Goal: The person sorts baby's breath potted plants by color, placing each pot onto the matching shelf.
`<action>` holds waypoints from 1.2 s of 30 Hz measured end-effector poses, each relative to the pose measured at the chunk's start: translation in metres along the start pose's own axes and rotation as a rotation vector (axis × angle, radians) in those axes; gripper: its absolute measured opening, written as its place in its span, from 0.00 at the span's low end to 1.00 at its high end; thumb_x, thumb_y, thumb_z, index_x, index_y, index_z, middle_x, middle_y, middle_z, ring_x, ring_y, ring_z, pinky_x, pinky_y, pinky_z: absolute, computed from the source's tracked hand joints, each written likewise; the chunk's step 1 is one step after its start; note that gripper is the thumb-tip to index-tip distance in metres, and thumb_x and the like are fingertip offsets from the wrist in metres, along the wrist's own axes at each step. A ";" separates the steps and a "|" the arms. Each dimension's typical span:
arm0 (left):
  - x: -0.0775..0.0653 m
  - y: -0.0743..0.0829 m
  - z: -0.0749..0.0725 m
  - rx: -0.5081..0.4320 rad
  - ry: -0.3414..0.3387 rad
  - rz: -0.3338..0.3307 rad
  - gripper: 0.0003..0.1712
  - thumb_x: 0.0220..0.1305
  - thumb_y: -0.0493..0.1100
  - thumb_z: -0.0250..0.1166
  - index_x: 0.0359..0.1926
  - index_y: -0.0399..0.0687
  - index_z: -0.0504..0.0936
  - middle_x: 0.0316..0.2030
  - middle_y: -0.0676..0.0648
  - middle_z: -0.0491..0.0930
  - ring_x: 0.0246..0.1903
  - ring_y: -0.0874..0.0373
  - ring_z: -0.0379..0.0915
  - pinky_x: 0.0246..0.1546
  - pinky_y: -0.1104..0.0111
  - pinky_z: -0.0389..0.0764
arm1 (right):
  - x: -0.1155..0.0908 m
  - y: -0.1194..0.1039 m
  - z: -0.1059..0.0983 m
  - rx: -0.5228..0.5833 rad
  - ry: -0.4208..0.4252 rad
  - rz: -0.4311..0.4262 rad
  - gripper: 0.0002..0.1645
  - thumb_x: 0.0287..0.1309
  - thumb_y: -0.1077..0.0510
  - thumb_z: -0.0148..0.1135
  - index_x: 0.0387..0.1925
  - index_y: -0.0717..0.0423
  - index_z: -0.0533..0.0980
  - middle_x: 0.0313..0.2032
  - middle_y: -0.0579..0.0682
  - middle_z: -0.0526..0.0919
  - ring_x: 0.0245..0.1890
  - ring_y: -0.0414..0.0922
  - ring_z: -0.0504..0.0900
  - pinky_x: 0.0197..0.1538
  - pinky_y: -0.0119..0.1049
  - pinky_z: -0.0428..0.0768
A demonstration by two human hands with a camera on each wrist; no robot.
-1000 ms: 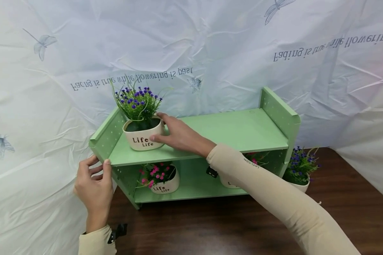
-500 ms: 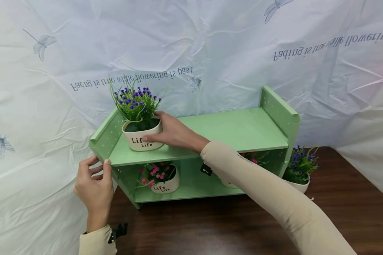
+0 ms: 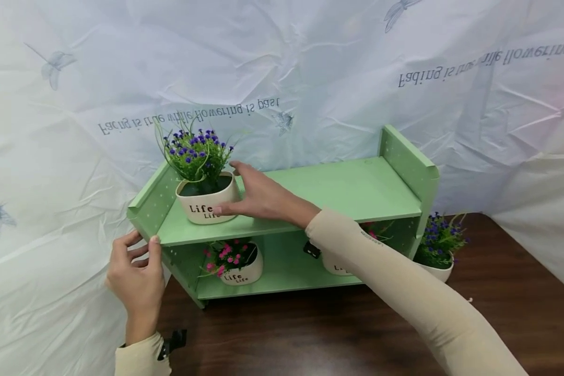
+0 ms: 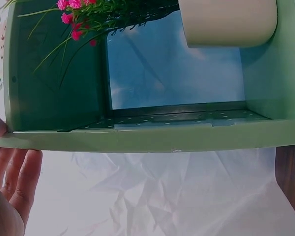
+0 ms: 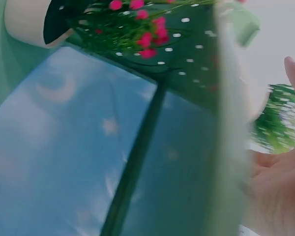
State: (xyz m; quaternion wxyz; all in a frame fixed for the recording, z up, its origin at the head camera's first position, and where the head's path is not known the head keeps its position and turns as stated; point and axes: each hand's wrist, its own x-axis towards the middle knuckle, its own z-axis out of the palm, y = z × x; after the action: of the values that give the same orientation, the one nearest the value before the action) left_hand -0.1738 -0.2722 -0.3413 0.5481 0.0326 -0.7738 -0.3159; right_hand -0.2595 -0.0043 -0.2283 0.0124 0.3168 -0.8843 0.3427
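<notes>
A white oval flowerpot [image 3: 207, 204] with purple artificial flowers stands at the left end of the green shelf's [image 3: 338, 188] top board. My right hand [image 3: 268, 197] is spread around its right side, thumb across the front lettering, other fingers by the back rim. In the right wrist view, a gap shows between one raised digit and the pot. My left hand [image 3: 136, 277] pinches the front edge of the shelf's left side panel, thumb on one face and fingers on the other, as the left wrist view shows with the hand [image 4: 14, 182].
Below, a pot with pink flowers [image 3: 241, 272] sits on the lower board. Another pink-flowered pot [image 3: 337, 266] there is partly behind my right forearm. A purple-flowered pot [image 3: 439, 248] stands on the brown table [image 3: 282, 334] right of the shelf. Printed cloth [image 3: 310, 62] hangs behind.
My right hand has loosened around the pot, its upper finger lifting slightly off the rim. The pot stays in place on the board. The left hand keeps its hold; the head view shifts slightly.
</notes>
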 end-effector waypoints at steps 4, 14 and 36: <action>-0.001 0.000 0.000 -0.001 0.006 -0.001 0.21 0.63 0.47 0.68 0.51 0.38 0.81 0.47 0.45 0.85 0.33 0.89 0.72 0.31 0.92 0.72 | -0.038 0.000 -0.017 0.039 0.043 0.014 0.60 0.52 0.27 0.65 0.78 0.43 0.51 0.73 0.45 0.61 0.71 0.44 0.63 0.67 0.48 0.71; 0.001 -0.005 -0.002 0.029 -0.019 0.000 0.23 0.63 0.47 0.68 0.53 0.36 0.80 0.48 0.44 0.84 0.34 0.91 0.70 0.33 0.93 0.70 | -0.128 0.037 -0.059 0.095 0.168 -0.077 0.38 0.62 0.38 0.64 0.69 0.42 0.66 0.65 0.43 0.71 0.64 0.43 0.71 0.61 0.45 0.76; 0.024 0.004 -0.002 -0.080 -0.023 -0.007 0.17 0.61 0.45 0.69 0.41 0.32 0.85 0.34 0.72 0.79 0.32 0.81 0.77 0.31 0.90 0.75 | -0.286 0.174 -0.070 0.172 0.462 0.077 0.15 0.69 0.67 0.56 0.54 0.57 0.78 0.45 0.54 0.84 0.44 0.43 0.84 0.43 0.28 0.83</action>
State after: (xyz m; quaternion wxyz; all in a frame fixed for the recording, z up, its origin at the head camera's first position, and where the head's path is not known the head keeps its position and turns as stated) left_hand -0.1807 -0.2796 -0.3195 0.5387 0.0096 -0.7667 -0.3490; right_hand -0.1439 0.2945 -0.3468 0.1744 0.1959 -0.8371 0.4801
